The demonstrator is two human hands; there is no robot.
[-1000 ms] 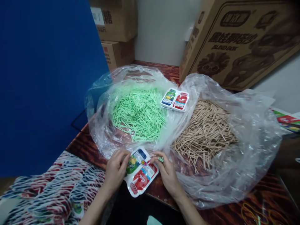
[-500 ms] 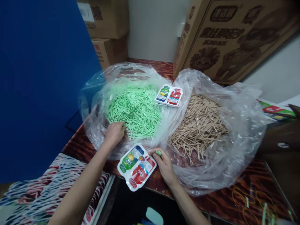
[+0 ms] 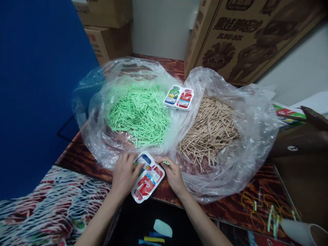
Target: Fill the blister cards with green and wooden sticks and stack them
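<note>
A small white blister tray (image 3: 147,179) printed with a red and a green bottle lies at the table's near edge. My left hand (image 3: 124,174) lies over its left half, fingers curled on the green side. My right hand (image 3: 173,173) grips its right corner and pinches something small and green I cannot make out. Just behind them a clear bag holds a heap of green sticks (image 3: 138,114). To its right, another clear bag holds plain wooden sticks (image 3: 210,131). A second printed tray (image 3: 178,97) rests between the two heaps.
A large printed cardboard box (image 3: 246,34) leans at the back right, with smaller boxes (image 3: 102,30) at the back left. A blue panel (image 3: 38,85) stands on the left. Rubber bands (image 3: 263,208) lie on the table at right. A patterned mesh bag (image 3: 51,205) lies at lower left.
My left hand has come back from the green stick heap and now rests on the near tray. My right hand stayed on the tray's right corner.
</note>
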